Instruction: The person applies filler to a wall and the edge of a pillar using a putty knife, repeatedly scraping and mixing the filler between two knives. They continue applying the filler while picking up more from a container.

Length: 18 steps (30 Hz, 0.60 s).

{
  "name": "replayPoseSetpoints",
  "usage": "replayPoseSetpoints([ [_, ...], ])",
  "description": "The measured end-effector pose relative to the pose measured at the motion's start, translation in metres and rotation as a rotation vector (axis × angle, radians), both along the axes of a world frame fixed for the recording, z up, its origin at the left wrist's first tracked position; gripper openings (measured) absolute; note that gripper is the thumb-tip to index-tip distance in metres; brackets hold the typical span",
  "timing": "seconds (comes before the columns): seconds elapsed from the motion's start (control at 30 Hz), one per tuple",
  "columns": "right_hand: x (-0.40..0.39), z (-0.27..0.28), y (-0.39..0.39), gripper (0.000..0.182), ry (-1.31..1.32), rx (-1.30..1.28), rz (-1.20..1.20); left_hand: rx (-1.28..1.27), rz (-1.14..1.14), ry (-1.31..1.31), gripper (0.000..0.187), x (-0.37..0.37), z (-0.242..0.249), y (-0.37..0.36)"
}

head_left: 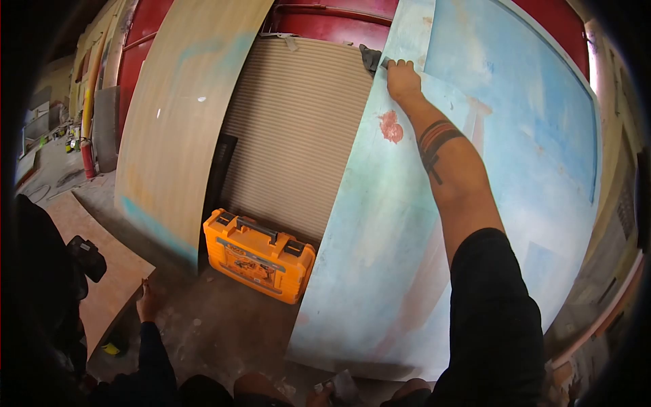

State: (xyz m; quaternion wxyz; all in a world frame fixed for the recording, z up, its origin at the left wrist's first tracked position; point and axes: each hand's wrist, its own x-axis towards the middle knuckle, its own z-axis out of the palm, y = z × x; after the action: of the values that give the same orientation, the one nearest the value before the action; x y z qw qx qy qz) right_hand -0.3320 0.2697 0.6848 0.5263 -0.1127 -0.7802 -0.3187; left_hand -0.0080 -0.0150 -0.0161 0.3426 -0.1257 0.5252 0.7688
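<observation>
So our right hand is up high, fingers curled into a tight fist with a dark grey piece poking out past the knuckles. We can't tell if that's a bunched rag or some kind of tool. It sits right at the upper left edge of the big pale-blue panel, and the fist looks to be up against the panel's face there. What looks like our left hand is down at the bottom edge of the view, beside a pale, see-through-ish thing. Most of it is cut off, so we can't tell how far its fingers are spread or whether they've got hold of that thing.

Going out from the fist: just below it there's a reddish blotch on the blue paint, and a darker blue area fills the panel's upper right. Left of the panel's edge we've got a tan ribbed sheet standing upright, with an orange tool case on the floor in front of its lower end, handle on top. Further left is a curved tan panel with turquoise smears, and red metal shows behind it all.

Down at lower left, a co-worker's hand in a long dark sleeve is right by the corner of a pinkish board. Way back there's a red fire extinguisher.
</observation>
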Motion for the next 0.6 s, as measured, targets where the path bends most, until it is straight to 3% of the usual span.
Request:
replayPoseSetpoints([
  [0.13, -0.001, -0.006, -0.005, 0.029, -0.077, 0.009, 0.003, 0.010, 0.000, 0.001, 0.034, -0.002, -0.002, 0.002],
  [0.23, 0.010, 0.019, -0.009, 0.031, -0.293, 0.014, -0.056, 0.011, -0.004, -0.001, 0.035, -0.002, -0.006, 0.001],
  [0.33, 0.033, 0.060, -0.022, 0.034, -0.372, -0.325, 0.074, 0.009, -0.006, -0.004, 0.036, 0.000, 0.000, 0.001],
  [0.47, 0.032, 0.079, -0.013, 0.035, -0.066, -0.627, 0.145, 0.011, -0.004, 0.006, 0.038, 0.001, 0.000, -0.003],
  [0.6, 0.021, 0.059, -0.003, 0.035, -0.079, -0.419, 0.074, 0.002, -0.006, 0.012, 0.039, 0.001, -0.004, -0.004],
])
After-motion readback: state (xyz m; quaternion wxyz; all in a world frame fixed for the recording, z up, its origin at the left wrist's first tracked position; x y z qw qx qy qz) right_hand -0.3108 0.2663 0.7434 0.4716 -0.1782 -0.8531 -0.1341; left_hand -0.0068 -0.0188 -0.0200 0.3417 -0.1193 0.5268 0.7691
